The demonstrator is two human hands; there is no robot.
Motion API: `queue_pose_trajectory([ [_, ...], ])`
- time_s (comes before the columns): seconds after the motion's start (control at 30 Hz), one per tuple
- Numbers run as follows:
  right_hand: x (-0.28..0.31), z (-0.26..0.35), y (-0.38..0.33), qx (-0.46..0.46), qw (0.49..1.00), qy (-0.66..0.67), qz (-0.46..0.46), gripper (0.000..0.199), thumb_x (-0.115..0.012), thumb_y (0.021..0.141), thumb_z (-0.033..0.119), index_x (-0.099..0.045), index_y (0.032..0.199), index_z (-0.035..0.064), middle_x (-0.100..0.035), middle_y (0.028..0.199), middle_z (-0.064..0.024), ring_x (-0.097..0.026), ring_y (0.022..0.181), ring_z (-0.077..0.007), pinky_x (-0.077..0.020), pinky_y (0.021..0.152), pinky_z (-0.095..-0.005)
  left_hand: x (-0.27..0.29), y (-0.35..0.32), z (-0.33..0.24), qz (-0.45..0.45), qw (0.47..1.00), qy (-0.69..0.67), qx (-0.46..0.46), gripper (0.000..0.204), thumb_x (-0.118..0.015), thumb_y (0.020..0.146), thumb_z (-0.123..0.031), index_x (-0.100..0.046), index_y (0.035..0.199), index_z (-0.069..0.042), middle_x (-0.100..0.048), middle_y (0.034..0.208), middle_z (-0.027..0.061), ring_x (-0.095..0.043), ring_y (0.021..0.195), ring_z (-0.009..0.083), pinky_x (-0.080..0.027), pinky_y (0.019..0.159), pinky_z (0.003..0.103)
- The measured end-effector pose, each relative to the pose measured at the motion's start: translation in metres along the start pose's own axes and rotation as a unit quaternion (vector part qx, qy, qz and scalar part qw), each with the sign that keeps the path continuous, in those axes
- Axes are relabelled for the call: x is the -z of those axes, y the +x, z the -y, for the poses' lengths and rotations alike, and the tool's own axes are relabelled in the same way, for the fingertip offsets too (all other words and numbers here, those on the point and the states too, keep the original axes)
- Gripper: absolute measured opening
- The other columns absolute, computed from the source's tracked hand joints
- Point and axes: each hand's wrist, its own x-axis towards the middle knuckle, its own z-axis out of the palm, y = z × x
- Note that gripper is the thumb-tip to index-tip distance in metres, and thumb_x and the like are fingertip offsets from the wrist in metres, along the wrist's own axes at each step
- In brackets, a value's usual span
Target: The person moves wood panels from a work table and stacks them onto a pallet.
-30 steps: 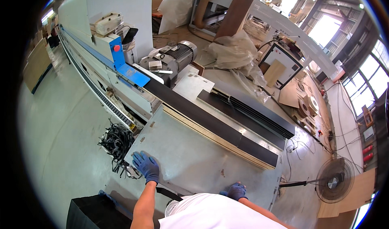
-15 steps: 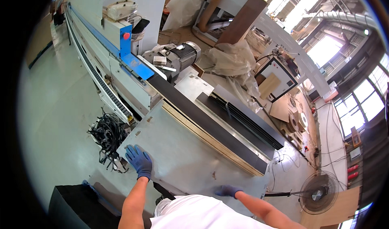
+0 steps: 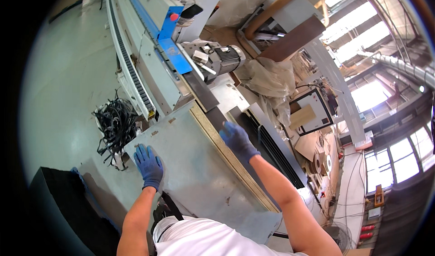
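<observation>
My left hand, in a blue glove, lies flat with fingers spread on the grey metal tabletop, close to its left corner. My right hand, gloved the same way, is over the dark strip boards along the table's far side; its fingers look slightly bent and apart, gripping nothing visible. Ahead of it, a dark board ends short of the hand and runs under the blue guard of the machine. Light-brown raw board edges show along the stack's near side.
A conveyor chain track runs away on the left, with a tangle of black straps below its end. A grey motor sits beyond the guard. More dark strips lie to the right; a fan stands lower right.
My right hand has moved up from the table's near right side to the dark boards. A dark board has shifted toward the blue guard. My left hand stays flat; the view has turned.
</observation>
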Motion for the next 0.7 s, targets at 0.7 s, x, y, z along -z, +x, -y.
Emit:
queue_pose_trajectory([
  [0.7,-0.010,-0.060,-0.093,-0.127,0.988,-0.084,0.037,0.082,-0.075,0.072,0.048,-0.049,0.135,0.0011,-0.057,0.106,-0.0188,-0.055,0.102,-0.0373,-0.0432,0.089,-0.0448,0.004,0.005,-0.002,0.010,1.000,0.017,0.006,0.060,-0.058,0.082,-0.026,-0.046,0.133,0.003,-0.033,0.145,0.0278,-0.026,0.137,0.0432,-0.018,0.114,0.054],
])
